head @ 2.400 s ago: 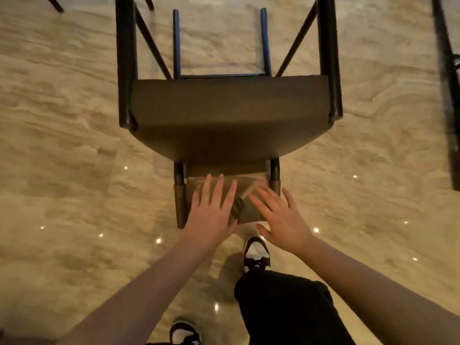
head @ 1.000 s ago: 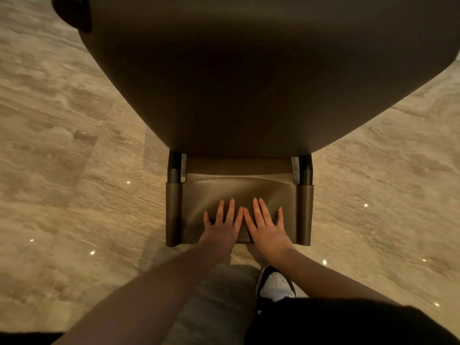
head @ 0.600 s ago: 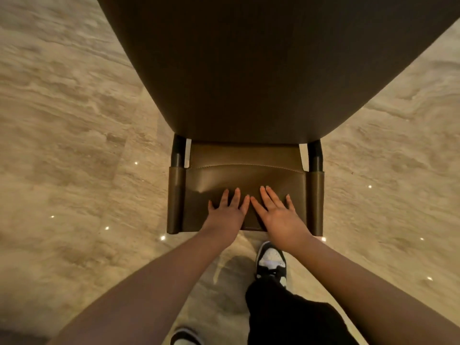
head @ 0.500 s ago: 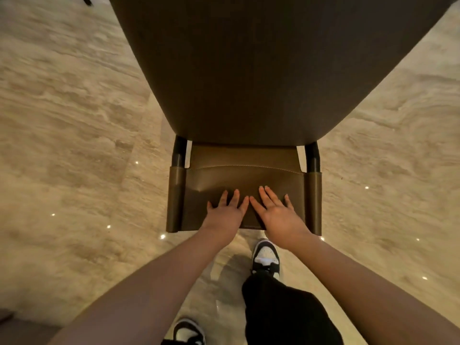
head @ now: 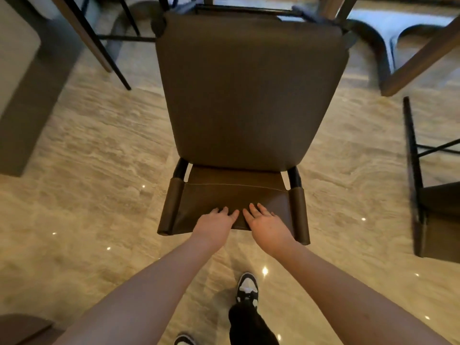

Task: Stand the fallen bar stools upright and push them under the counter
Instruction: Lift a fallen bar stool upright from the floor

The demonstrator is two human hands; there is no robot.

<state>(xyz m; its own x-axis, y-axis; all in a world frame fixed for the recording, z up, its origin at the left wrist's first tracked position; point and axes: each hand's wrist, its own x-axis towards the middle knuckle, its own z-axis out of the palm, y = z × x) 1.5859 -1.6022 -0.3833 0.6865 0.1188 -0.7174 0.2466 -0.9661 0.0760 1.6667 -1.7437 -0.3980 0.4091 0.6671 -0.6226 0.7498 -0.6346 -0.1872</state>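
Observation:
A brown leather bar stool [head: 249,95] stands upright in front of me, seen from above, its low backrest [head: 224,202] nearest me. My left hand [head: 214,224] and my right hand [head: 266,224] lie side by side on the backrest's near face, fingers straight and pressed flat against the leather. The stool's far edge reaches the wooden counter frame [head: 420,53] at the top of the view. The stool's legs are hidden under the seat.
Another dark stool [head: 428,195] shows partly at the right edge. Black stool legs [head: 107,43] and a grey block [head: 22,95] stand at the upper left. My shoes [head: 246,287] are on the polished marble floor below the stool.
The stool has slid away from me toward the counter, whose frame and neighbouring legs have come into view. Both hands stayed flat on the backrest.

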